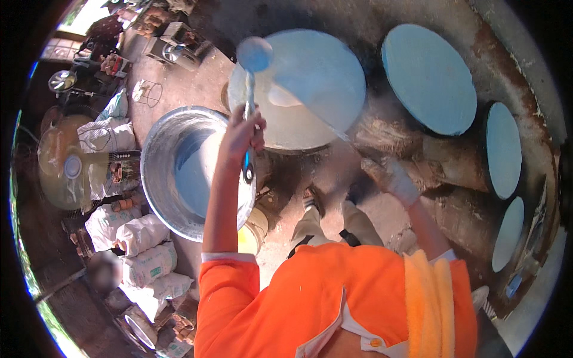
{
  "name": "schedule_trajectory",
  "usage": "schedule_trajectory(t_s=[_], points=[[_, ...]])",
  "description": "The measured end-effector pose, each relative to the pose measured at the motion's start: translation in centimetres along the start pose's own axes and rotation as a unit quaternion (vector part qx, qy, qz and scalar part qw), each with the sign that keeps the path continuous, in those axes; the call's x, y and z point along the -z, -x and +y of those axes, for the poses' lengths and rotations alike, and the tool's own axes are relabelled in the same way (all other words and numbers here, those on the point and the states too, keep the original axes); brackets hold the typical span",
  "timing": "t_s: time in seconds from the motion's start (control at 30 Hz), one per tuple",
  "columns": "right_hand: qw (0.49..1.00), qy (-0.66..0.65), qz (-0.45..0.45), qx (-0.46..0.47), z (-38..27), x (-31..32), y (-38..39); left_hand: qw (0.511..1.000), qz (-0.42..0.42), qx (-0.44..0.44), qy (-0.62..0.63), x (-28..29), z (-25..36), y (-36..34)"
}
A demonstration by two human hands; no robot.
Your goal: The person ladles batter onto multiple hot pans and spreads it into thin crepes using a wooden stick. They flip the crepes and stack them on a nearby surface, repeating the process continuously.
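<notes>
My left hand (pixel 242 132) is closed round the handle of a long metal ladle (pixel 255 55). The ladle's round bowl points away from me, over the left rim of a large round pale cooking surface (pixel 325 65), part sunlit and part shaded. Below my left forearm stands a wide metal basin (pixel 156 197) with white liquid inside. On the right, my right hand (pixel 385 176) is smeared by motion and looks whitish. Up and left of it, a thin stick-like thing (pixel 339 132) reaches over the round surface's edge; whether my fingers hold it is unclear.
Three more round pale-blue tops (pixel 428 80) curve along the right side. A pale bucket (pixel 255 230) stands partly under the basin. At the left are a fan (pixel 73 167), stacked white sacks (pixel 146 262) and a wire stand (pixel 149 92). Another person (pixel 106 30) shows far left.
</notes>
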State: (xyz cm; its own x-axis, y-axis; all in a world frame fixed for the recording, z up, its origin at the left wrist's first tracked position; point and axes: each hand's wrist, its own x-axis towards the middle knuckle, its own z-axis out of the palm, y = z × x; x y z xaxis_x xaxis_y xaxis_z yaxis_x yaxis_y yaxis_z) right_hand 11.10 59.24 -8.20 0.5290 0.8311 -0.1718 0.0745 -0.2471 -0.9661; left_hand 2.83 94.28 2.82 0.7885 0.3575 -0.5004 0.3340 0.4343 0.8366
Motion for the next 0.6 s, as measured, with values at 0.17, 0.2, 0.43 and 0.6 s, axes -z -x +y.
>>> schedule_trajectory(t_s=[0.17,0.2,0.43,0.6], points=[[0.995,-0.05,0.016,-0.086,3.8,-6.8,-5.3,0.997,-0.013,0.017,-0.08,-0.1,-1.9,3.7],[0.991,-0.029,0.041,-0.122,3.4,-7.6,-5.6,0.995,-0.009,0.009,-0.098,0.4,-2.5,4.6],[0.859,0.435,0.259,0.08,5.2,-12.8,-2.1,0.997,-0.016,-0.011,-0.074,-1.3,-6.4,8.4],[0.981,0.017,0.183,-0.067,-9.8,-9.3,-3.1,0.881,-0.041,0.04,0.47,1.3,-5.0,10.6]])
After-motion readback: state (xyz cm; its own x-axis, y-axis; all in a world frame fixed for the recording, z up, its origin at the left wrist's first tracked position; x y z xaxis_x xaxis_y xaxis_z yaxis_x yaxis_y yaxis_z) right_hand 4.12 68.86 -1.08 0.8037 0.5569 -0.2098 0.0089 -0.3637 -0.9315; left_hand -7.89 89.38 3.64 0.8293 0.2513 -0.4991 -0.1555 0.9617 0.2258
